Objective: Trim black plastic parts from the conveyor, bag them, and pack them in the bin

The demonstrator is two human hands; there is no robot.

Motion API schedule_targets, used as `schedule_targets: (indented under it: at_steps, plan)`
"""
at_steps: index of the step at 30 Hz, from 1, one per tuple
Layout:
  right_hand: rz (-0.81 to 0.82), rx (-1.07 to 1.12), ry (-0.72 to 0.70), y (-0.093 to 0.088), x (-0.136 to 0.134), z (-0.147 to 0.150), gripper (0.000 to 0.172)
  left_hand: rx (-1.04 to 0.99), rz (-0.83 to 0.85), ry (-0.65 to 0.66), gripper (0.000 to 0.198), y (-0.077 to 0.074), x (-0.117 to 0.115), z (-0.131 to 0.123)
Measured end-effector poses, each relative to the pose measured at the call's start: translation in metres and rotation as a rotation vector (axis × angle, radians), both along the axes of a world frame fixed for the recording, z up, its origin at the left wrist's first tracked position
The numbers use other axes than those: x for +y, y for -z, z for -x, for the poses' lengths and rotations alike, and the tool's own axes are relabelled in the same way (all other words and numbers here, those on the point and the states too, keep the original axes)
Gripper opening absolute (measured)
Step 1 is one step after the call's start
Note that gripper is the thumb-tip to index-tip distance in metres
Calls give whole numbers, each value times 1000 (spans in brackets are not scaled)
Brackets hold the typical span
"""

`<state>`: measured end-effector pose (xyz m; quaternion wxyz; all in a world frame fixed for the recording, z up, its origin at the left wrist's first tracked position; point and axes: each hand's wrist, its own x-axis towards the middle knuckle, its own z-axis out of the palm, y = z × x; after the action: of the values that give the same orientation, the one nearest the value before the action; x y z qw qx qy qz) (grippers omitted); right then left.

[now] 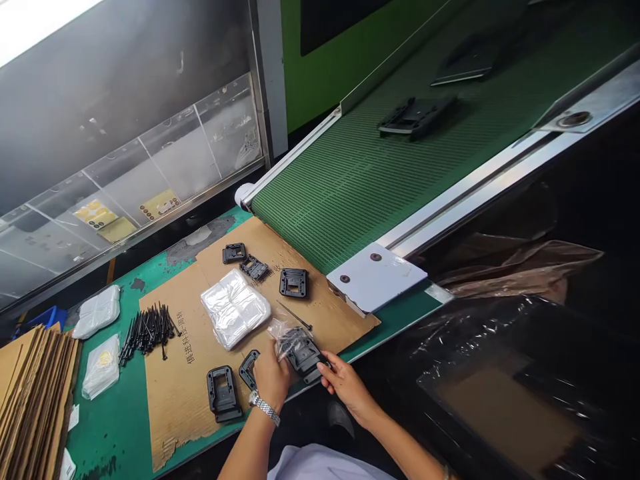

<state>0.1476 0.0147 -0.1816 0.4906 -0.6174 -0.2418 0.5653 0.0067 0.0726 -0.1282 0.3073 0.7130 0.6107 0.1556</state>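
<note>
A black plastic part (306, 359) is held over the front edge of the bench, between my hands. A clear plastic bag (290, 341) covers its upper left; how far in the part sits is unclear. My left hand (271, 379), with a metal-banded watch on the wrist, is closed on the bag. My right hand (346, 387) pinches the part's lower right corner between thumb and fingers. Partly hidden behind my left hand is a black frame (247, 371); a larger black frame (223, 393) lies to its left. One black cable tie (295, 315) rests just beyond the bag.
On the cardboard sheet (167, 400) lie a stack of clear bags (235, 308) and several black parts (294, 283). Black cable ties (150, 330) are heaped leftward, near stacked cardboard (37, 400). A green conveyor (320, 207) carrying black pieces (417, 115) slopes up right. Black plastic sheeting (480, 340) lies at right.
</note>
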Motion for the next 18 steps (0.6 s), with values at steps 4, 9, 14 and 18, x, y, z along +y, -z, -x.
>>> schedule_targets:
  at_steps: [4, 9, 14, 18]
  plan:
    - [-22, -140, -63, 2, 4, 5, 42, 240, -272, 124, 35, -6, 7, -14]
    - [-164, -259, -68, -16, 6, 0, 36, 215, -328, 404, 27, -10, 2, -24]
    - [-279, -306, 7, -41, -1, -5, 64, 118, -439, 475, 31, -40, -13, -20]
    - [-336, 13, 7, -69, 1, 4, 76, 105, -538, 629, 26, -67, -27, -31]
